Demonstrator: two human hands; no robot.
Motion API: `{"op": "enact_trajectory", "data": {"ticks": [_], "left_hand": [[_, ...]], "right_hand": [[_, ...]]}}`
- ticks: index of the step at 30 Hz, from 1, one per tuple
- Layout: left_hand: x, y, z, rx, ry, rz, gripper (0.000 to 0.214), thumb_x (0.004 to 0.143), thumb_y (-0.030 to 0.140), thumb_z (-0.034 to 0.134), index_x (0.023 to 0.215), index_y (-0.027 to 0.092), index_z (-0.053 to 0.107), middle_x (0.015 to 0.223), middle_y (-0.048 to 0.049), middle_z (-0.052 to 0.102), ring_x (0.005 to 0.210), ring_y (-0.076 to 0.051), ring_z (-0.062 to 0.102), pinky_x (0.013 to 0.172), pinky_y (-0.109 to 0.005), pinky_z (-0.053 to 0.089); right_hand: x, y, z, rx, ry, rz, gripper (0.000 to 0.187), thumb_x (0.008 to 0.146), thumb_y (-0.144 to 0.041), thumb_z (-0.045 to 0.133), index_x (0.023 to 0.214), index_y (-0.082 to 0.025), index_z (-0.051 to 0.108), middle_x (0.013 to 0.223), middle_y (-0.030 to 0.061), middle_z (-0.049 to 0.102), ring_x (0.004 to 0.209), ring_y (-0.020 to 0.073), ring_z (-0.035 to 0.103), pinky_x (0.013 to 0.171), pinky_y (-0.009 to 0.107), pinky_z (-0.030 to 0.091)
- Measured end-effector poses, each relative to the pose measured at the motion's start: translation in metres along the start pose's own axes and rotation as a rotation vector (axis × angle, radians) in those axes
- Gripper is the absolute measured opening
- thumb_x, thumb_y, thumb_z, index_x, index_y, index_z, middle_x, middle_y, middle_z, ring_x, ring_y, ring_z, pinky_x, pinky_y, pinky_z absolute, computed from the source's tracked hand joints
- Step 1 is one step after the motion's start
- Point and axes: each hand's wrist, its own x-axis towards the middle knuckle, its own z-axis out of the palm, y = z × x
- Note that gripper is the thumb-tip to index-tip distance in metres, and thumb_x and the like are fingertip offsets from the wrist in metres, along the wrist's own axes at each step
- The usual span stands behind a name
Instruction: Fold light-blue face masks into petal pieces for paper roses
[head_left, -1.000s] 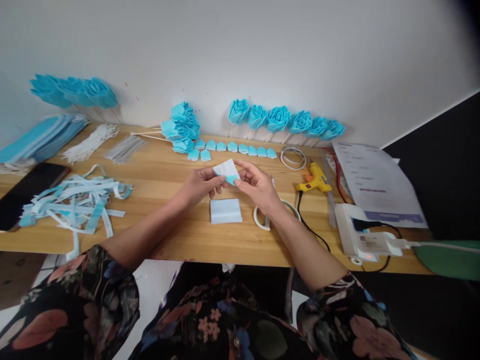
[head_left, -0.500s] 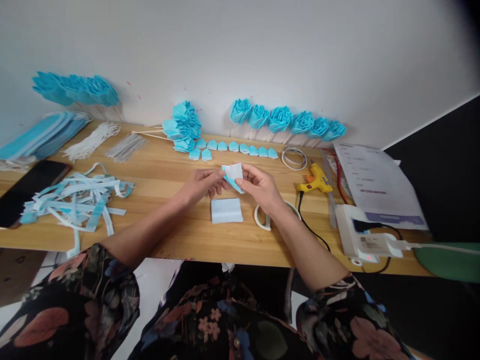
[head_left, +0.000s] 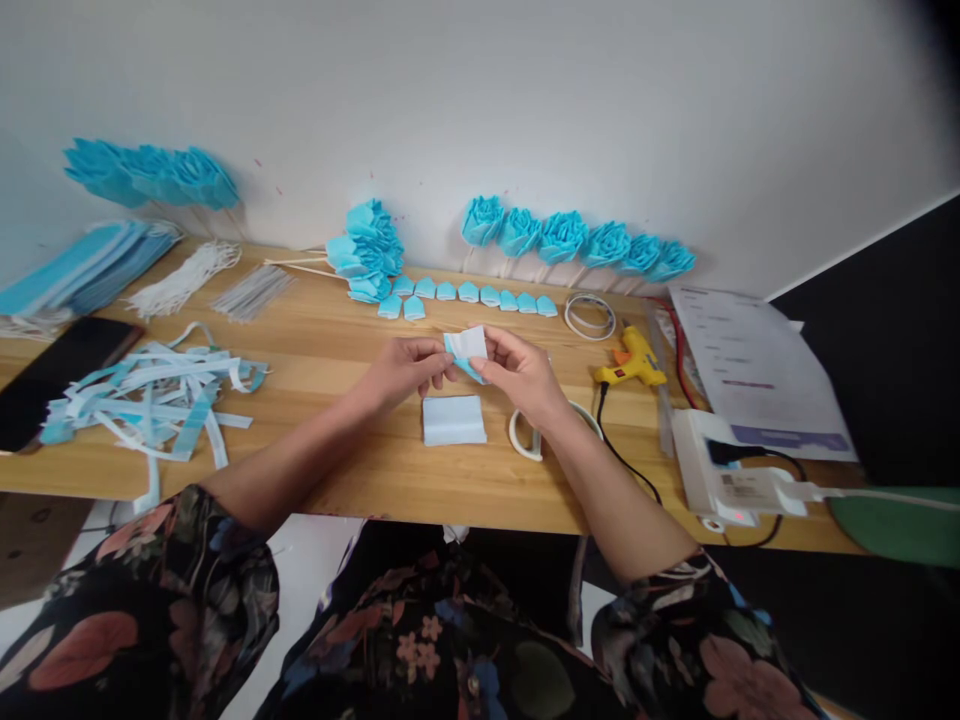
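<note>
Both my hands hold a small piece of blue and white mask fabric (head_left: 466, 347) above the wooden table (head_left: 330, 350). My left hand (head_left: 405, 368) pinches its left edge and my right hand (head_left: 517, 372) pinches its right edge, fingers closed. Just below them a small stack of cut fabric squares (head_left: 453, 420) lies flat on the table. Beyond my hands runs a row of small folded blue petals (head_left: 469, 294).
Blue fabric roses (head_left: 574, 240) line the wall, with a bunch of petals on sticks (head_left: 367, 252). A yellow glue gun (head_left: 631, 358), tape rolls (head_left: 589, 315), papers (head_left: 750, 370) and a white power strip (head_left: 720, 478) sit right. Cut strips (head_left: 150, 395), a phone (head_left: 52, 375) and masks (head_left: 75, 270) lie left.
The fabric piece has been folded narrower between my fingers and my hands have drawn a little closer together. Nothing else on the table has moved.
</note>
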Motion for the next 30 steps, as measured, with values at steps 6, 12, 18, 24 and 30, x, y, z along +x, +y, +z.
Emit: {"op": "enact_trajectory", "data": {"ticks": [6,12,18,24,30], "left_hand": [[0.002,-0.004,-0.001,-0.183,0.027,-0.011,0.021,0.077,0.032,0.07,0.07,0.012,0.069,0.069,-0.0063,0.069,0.054,-0.01,0.055,0.046,-0.02,0.041],[0.001,0.002,-0.002,-0.442,0.075,-0.083,0.017,0.075,0.027,0.073,0.073,0.012,0.064,0.075,-0.0059,0.07,0.056,-0.01,0.059,0.047,-0.02,0.04],[0.002,0.003,-0.001,-0.51,0.031,-0.115,0.019,0.073,0.027,0.075,0.073,0.012,0.064,0.07,-0.004,0.068,0.055,-0.01,0.059,0.047,-0.02,0.04],[0.002,-0.001,0.0,-0.469,-0.028,-0.103,0.031,0.066,0.038,0.082,0.074,0.012,0.067,0.067,-0.0033,0.066,0.056,-0.011,0.059,0.047,-0.021,0.042],[0.001,-0.001,0.001,-0.384,-0.03,-0.083,0.034,0.067,0.043,0.082,0.067,0.012,0.067,0.061,-0.0037,0.064,0.055,-0.011,0.057,0.047,-0.022,0.041]], "right_hand": [[-0.001,-0.002,-0.001,-0.038,-0.053,-0.093,0.061,0.081,-0.039,0.073,0.138,-0.031,0.053,0.117,0.0037,0.072,0.106,0.021,0.068,0.094,0.04,0.055],[-0.004,-0.008,0.002,-0.151,-0.03,-0.193,0.071,0.08,-0.037,0.074,0.142,-0.034,0.04,0.129,0.0063,0.064,0.115,0.0232,0.062,0.088,0.038,0.059],[-0.006,-0.004,0.002,-0.326,0.007,-0.299,0.044,0.082,-0.023,0.068,0.125,-0.031,0.058,0.13,0.0035,0.063,0.111,0.0206,0.063,0.089,0.036,0.057],[-0.006,-0.011,0.0,-0.386,-0.003,-0.347,0.008,0.088,-0.027,0.065,0.088,-0.029,0.072,0.11,0.0014,0.071,0.1,0.0196,0.066,0.085,0.037,0.055],[-0.006,-0.009,0.0,-0.402,0.0,-0.342,0.01,0.087,-0.026,0.066,0.093,-0.03,0.073,0.109,0.0013,0.072,0.1,0.02,0.067,0.087,0.037,0.055]]}}
